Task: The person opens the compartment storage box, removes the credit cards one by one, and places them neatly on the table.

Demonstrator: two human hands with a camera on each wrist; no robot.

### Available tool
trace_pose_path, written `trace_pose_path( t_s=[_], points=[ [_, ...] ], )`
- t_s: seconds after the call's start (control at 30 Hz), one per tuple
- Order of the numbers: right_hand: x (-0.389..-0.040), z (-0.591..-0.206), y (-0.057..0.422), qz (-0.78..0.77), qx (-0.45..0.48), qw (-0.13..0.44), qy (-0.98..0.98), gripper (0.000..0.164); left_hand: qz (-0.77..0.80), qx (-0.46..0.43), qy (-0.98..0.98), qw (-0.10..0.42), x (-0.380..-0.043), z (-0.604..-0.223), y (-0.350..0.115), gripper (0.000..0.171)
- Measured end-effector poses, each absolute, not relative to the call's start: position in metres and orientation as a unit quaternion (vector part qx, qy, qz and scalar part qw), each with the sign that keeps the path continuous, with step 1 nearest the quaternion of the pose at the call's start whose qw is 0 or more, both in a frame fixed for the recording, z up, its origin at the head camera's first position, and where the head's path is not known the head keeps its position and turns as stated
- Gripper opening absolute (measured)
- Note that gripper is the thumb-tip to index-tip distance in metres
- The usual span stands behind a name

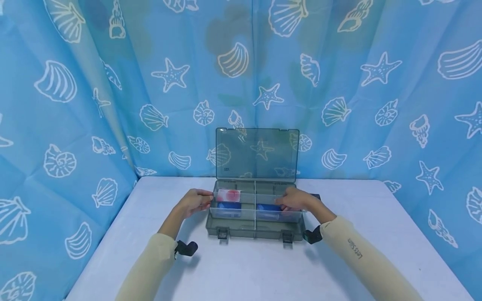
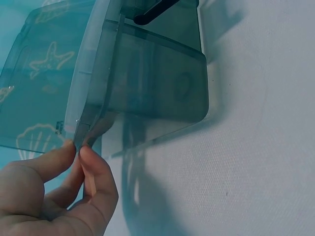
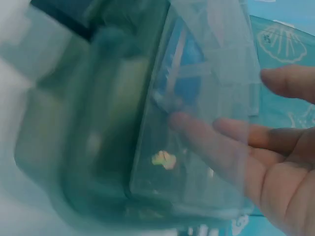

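A smoky grey plastic storage box [image 1: 233, 232] stands on the table with its see-through lid [image 1: 257, 154] raised. In its upper part lies a clear divided tray [image 1: 248, 212]. My left hand [image 1: 193, 202] pinches the tray's rim at the left end; whether the box's rim is caught too is unclear. Over the right end, my right hand [image 1: 297, 198] has its fingers inside the tray, fairly straight, with the thumb [image 3: 288, 81] apart. A pink and white packet [image 1: 229, 195] and a blue packet [image 1: 229, 205] show on the left, another blue packet [image 1: 268, 207] near my right fingers.
The white table [image 1: 248, 271] extends in front and to both sides. A blue curtain [image 1: 180, 125] with white shell prints hangs behind and alongside it. Two latches [image 1: 223, 233] jut from the box's front. Black camera mounts [image 1: 186, 248] sit at both wrists.
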State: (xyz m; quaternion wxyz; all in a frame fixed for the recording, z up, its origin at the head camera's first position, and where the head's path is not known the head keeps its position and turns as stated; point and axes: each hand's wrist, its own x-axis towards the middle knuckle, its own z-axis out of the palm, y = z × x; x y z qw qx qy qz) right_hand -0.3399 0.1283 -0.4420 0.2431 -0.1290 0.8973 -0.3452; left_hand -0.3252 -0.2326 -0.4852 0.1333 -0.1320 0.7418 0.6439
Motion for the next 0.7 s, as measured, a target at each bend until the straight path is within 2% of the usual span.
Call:
trace_pose_path(
  t_s=[0.23, 0.5, 0.7],
  points=[
    [-0.340, -0.447, 0.132, -0.418, -0.116, 0.259, 0.863, 0.046, 0.640, -0.135, 0.745, 0.131, -0.323, -0.485, -0.232, 0.031],
    [-0.346, -0.450, 0.141, -0.497, -0.063, 0.306, 0.809, 0.051, 0.636, -0.135, 0.749, 0.128, -0.323, -0.483, -0.230, 0.030],
    [-0.346, -0.451, 0.140, -0.538, -0.062, 0.339, 0.770, 0.055, 0.634, -0.139, 0.750, 0.126, -0.322, -0.483, -0.230, 0.028]
  ],
)
